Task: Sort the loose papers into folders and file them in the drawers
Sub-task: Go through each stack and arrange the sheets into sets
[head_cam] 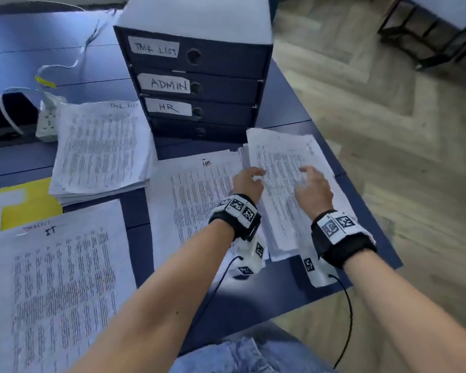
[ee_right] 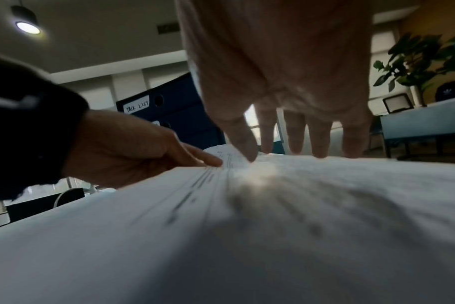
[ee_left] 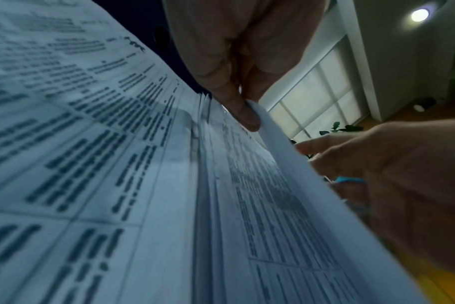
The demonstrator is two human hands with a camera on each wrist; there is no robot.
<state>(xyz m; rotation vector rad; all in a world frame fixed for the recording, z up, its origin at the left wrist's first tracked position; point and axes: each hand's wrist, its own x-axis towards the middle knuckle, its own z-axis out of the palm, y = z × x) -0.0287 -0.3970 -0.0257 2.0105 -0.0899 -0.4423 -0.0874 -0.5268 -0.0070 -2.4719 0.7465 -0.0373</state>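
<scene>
The ADMIN paper stack [head_cam: 285, 208] lies at the table's right, in front of the blue drawer unit [head_cam: 221, 90] labelled TASK LIST, ADMIN and HR. My left hand [head_cam: 250, 180] is at the stack's left edge. In the left wrist view its thumb [ee_left: 247, 117] pinches the raised edge of the top sheets [ee_left: 286, 156]. My right hand [head_cam: 311, 187] is held over the stack with straight, spread fingers [ee_right: 320, 135] whose tips touch the top sheet. The HR stack [head_cam: 194, 200] lies just left of it. All the drawers are closed.
A TASK LIST stack [head_cam: 100, 149] lies at the back left and an IT stack [head_cam: 59, 286] at the front left. A yellow folder [head_cam: 27, 203] sits between them. A power strip [head_cam: 47, 122] and cables lie at the far left. The table's edge [head_cam: 374, 219] runs close to the ADMIN stack's right.
</scene>
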